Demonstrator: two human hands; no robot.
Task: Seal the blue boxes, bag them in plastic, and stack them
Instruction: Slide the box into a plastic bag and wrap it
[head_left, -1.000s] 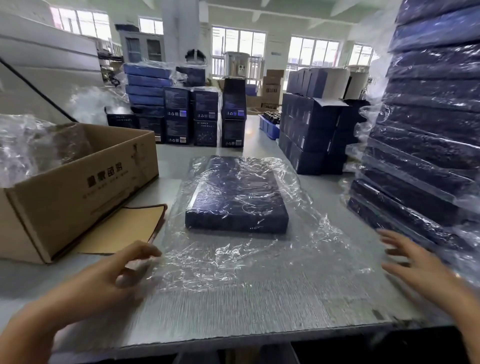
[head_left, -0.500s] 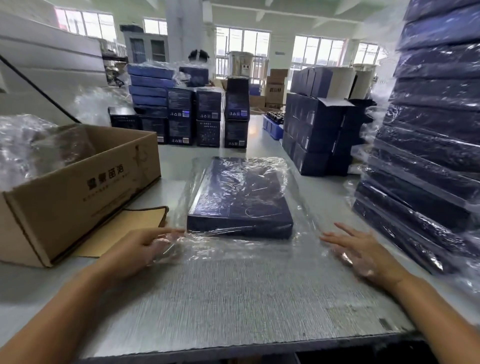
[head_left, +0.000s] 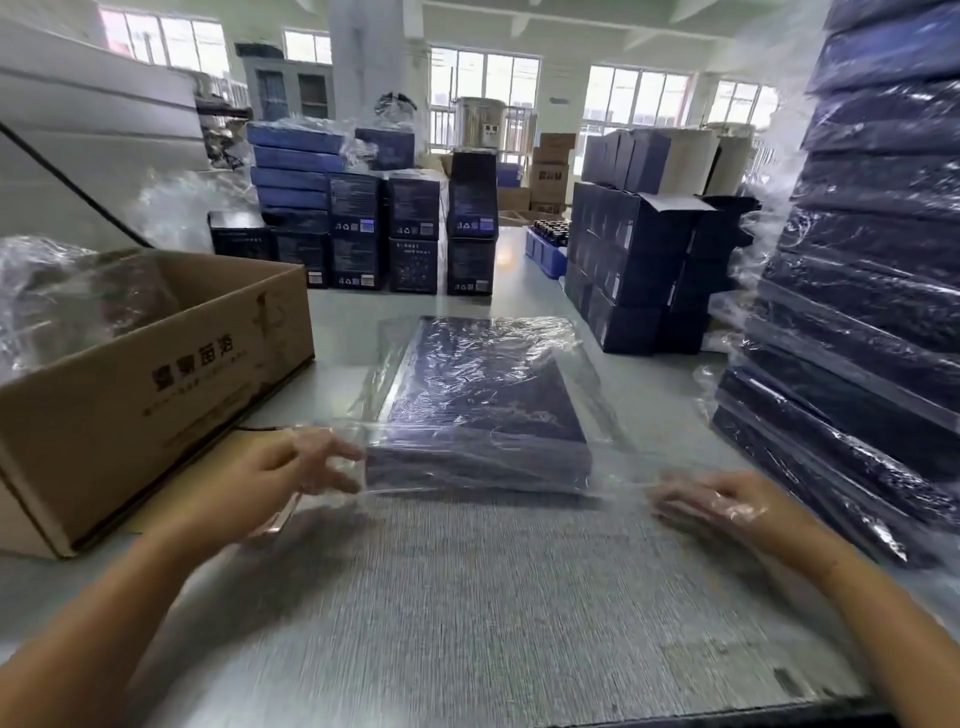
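A grey table (head_left: 467, 597) is carrying everything. At its right edge a tall stack of bagged blue boxes (head_left: 872, 291) is rising out of view. At the left an open cardboard carton (head_left: 156, 384) is sitting with crumpled clear film inside it. Between them, at the table's middle, a flat blue box (head_left: 483, 395) is lying inside a clear plastic bag (head_left: 597, 358), whose loose near end is stretching across the box's front edge towards both hands. The left hand (head_left: 280, 478) is reaching to the box's near left corner, its fingers a little apart and loosely curved under the film. The blur is hiding whether they are pinching it. The right hand (head_left: 727, 501) is lying low beside the near right corner, fingers straight and close together, film draped over them.
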